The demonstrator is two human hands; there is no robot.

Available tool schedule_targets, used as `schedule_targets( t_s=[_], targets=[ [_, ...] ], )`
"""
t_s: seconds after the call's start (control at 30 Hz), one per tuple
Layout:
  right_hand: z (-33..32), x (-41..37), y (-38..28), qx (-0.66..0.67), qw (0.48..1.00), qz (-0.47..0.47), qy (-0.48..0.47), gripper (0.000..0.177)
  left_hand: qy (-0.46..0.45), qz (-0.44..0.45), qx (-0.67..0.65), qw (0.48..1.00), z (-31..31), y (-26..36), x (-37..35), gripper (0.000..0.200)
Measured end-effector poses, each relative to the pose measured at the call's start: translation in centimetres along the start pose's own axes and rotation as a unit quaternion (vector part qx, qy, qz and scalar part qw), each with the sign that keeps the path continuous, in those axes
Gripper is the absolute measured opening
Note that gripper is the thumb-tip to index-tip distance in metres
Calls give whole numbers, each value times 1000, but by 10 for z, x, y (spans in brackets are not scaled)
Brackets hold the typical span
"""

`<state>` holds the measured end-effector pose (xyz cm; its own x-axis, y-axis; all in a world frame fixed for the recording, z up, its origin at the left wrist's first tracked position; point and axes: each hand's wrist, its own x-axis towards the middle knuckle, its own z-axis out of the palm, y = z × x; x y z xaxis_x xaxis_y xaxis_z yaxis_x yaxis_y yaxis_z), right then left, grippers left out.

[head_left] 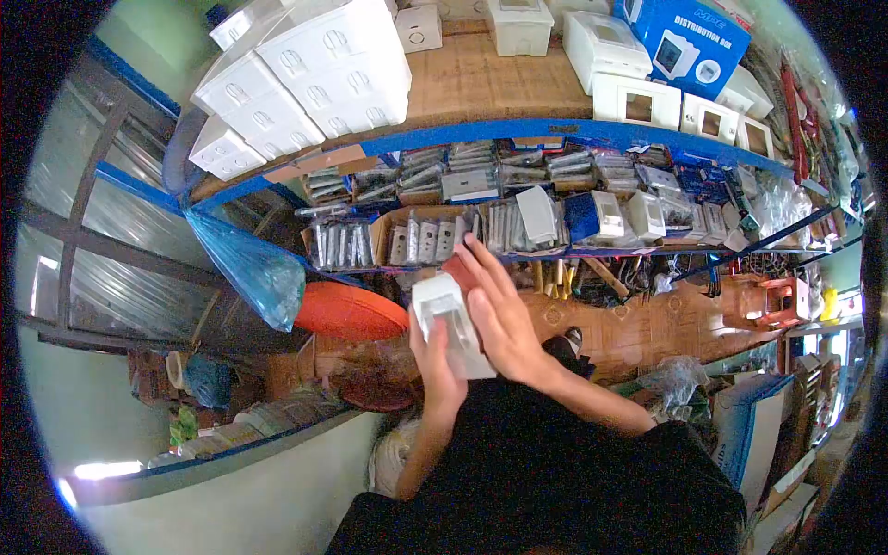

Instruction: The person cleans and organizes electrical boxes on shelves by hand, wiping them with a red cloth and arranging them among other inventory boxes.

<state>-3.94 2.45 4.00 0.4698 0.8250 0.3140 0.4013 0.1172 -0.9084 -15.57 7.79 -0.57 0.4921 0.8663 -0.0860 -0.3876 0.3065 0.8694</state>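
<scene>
A white plastic distribution box (453, 324) with a clear window in its front is held up before my chest. My left hand (441, 361) grips it from below and the left, thumb lying on the window. Against the box's upper right side presses my right hand (499, 319), its fingers stretched upward. Under those fingers is a small reddish piece that looks like cloth (459, 270), touching the top of the box; most of it is hidden.
White boxes (305, 79) are stacked on the upper shelf (481, 83), near a blue distribution box carton (689, 46). Packed switch plates (425, 239) fill the shelf below. A blue plastic bag (250, 268) hangs left, beside an orange-red rounded object (347, 310). A red stool (782, 301) stands right.
</scene>
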Motion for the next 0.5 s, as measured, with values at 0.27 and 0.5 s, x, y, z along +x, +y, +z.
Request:
schedule_targets(
  t_s=[0.27,0.5],
  targets=[
    [7,-22,6,18,999,-41,0,55,1,-22,-6,1000,-24,1,7,52],
    [-44,12,18,147,973,66,-166,42,-227,88,293,925,-37,18,12,89]
  ],
)
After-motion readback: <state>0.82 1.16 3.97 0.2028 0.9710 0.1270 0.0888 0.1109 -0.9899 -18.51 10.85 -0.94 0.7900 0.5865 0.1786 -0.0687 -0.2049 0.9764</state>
